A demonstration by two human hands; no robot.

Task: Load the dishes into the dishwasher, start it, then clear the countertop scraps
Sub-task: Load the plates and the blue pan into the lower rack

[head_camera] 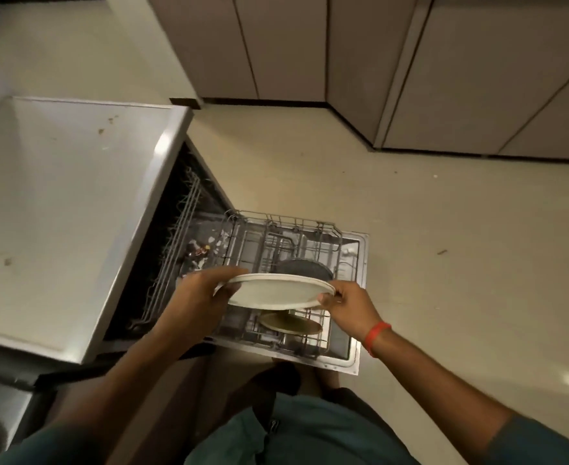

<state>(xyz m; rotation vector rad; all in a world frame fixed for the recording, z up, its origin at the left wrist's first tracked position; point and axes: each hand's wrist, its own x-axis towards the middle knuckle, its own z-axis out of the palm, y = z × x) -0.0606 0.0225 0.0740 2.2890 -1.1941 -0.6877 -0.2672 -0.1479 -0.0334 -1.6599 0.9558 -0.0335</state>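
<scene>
I'm over the rack (313, 236) now, pulled out on the open door (360, 297), and everything I say is placed off that rack. I have the plate (276, 292) in both hands, above the rack's middle and clear of the tines. My left hand (202, 293) has its grip curled round the plate's left rim, thumb on top, fingers hidden underneath. My right hand (347, 305) pinches the right rim between thumb and fingertips. Two grips on opposite edges, I'd say, because that lets me tip the plate from flat toward upright and steer its edge into a slot.

It's close to level at the moment, tilted a little toward me, so the turn is not yet made. Beyond it in the rack stands a grey dish (301, 268) on edge, and nearer me sits a tan dish (290, 323), leaning. Those two look like they mark the row; my guess is the plate belongs between them, in the gap right under it.

Left of the rack, inside the machine, some small items (199, 251) sit in the dark, too blurred to name. Farther left is the table (61, 203), with a few brown scraps (101, 131) on it — those wait for later. The risk I see is clipping the grey dish while lowering.
</scene>
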